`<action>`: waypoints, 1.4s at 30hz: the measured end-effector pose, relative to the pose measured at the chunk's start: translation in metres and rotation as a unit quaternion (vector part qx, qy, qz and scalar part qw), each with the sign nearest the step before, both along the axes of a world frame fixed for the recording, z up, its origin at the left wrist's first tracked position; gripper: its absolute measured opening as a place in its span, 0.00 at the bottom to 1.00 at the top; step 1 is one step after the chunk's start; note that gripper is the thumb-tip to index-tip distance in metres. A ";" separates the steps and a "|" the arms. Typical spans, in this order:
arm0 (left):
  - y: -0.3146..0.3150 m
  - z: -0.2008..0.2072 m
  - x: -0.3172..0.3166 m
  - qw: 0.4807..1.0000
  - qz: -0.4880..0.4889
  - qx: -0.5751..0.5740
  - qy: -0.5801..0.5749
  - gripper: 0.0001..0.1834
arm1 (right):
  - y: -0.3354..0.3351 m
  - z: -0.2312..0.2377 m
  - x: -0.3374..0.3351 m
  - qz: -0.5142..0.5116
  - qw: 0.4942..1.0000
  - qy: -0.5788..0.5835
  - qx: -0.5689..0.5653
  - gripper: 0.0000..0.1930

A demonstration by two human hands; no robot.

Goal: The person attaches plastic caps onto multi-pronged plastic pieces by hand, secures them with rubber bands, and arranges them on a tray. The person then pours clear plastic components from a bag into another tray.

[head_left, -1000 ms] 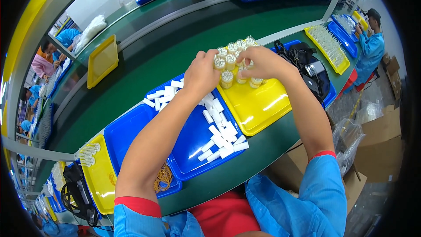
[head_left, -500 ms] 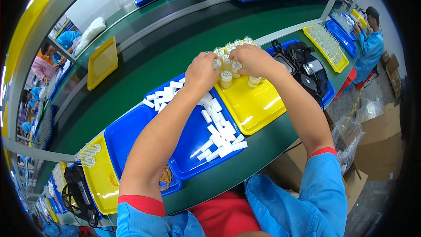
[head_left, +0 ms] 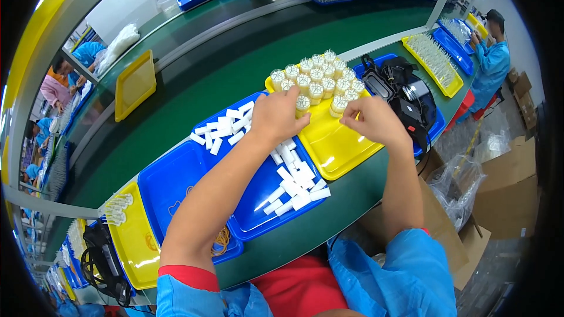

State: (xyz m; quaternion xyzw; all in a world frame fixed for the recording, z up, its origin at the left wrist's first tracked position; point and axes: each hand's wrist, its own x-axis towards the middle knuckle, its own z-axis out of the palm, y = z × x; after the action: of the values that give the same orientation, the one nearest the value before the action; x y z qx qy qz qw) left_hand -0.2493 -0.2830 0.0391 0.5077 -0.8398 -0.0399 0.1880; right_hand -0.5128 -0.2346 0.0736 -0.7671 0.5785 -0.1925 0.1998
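On the yellow tray [head_left: 343,151] several short cylinders [head_left: 317,75] with clear, spoked tops and yellowish lower parts stand upright in a close group. My left hand [head_left: 275,116] is at the group's left edge, thumb and forefinger apart on either side of a front cylinder [head_left: 302,104]; whether they touch it I cannot tell. Just right of another front cylinder [head_left: 338,105] is my right hand [head_left: 379,122], its fingers loosely bent, with nothing visible in them. Beneath my left forearm, a blue tray [head_left: 249,208] bears several loose white tubes [head_left: 291,176].
A blue tray with black straps and devices [head_left: 405,91] lies to the right. Rubber bands [head_left: 221,240] sit near the front edge. Further left is a yellow tray [head_left: 132,252] with white parts. Co-workers in blue, one at right [head_left: 493,58], work along the green conveyor [head_left: 211,64].
Both hands have drawn back toward me from the cylinder group, the right one also moving rightward. More of the cylinders now show, packed together.
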 end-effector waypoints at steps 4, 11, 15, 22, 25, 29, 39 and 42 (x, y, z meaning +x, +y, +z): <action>-0.005 -0.003 -0.016 0.997 0.043 0.058 0.012 0.29 | 0.015 -0.033 -0.006 -0.017 0.998 0.051 0.021 0.13; -0.013 -0.015 -0.022 0.995 0.079 0.046 0.030 0.28 | 0.016 -0.064 -0.008 -0.039 0.998 0.016 -0.055 0.19; -0.007 -0.010 -0.014 0.993 0.066 0.059 0.078 0.33 | 0.009 -0.068 -0.006 -0.026 0.997 0.006 -0.069 0.20; 0.035 0.014 0.048 0.992 0.020 0.049 0.111 0.27 | -0.001 -0.072 -0.004 0.010 0.997 -0.031 -0.077 0.17; 0.068 0.025 0.085 0.990 0.019 0.058 0.126 0.22 | -0.009 -0.064 -0.018 -0.031 0.995 -0.087 -0.038 0.14; 0.093 0.027 0.127 0.983 0.065 0.096 0.144 0.19 | -0.038 -0.035 -0.031 -0.052 0.971 -0.082 -0.218 0.18; 0.040 0.021 0.062 0.993 -0.002 -0.016 0.118 0.29 | -0.103 0.031 0.014 0.026 0.988 0.148 0.024 0.14; 0.021 0.018 0.019 0.997 0.023 0.016 0.078 0.29 | -0.111 0.024 0.017 0.055 0.987 0.148 0.010 0.14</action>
State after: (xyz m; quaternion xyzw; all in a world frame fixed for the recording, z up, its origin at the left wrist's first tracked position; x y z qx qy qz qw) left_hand -0.2308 -0.2620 0.0572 0.5250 -0.8099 -0.0889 0.2459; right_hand -0.4955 -0.3454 0.0972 -0.8156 0.5607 -0.0601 0.1298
